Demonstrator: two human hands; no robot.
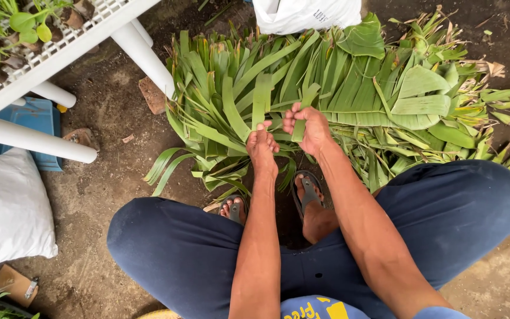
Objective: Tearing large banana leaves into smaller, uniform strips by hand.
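Head view, only the one. Squatting over a big leaf pile (337, 88) spread on dirt ground (107, 118), so taking the pile as the landmark for everything.

Left hand (262, 147) at the near edge of the pile, fingers pinched on the lower end of a leaf strip (261, 100). Strip running straight away from the body, long axis pointing up into the pile, far end lying on the other leaves. Right hand (308, 130) just beside, a touch further in, clenched round a second strip (303, 112) that pokes up between thumb and fingers and angles slightly right. Both hands grasping, not released. Hands nearly touching, each on its own strip, left one nearer the first, right one nearer the second. Both strips leading forward from the grip, none sideways.

Just this side of the pile: sandalled feet (308, 192), dark blue trousers (455, 207) on spread knees.

Left of the pile: white table legs (143, 56), a blue box (36, 121) under them, white sack (7, 207) nearer the body. Seedlings (7, 23) on the table top. Beyond the far edge of the pile, another white bag (302, 15). Right part of the pile broader, with wide folded leaf pieces and some dry yellowish tips.
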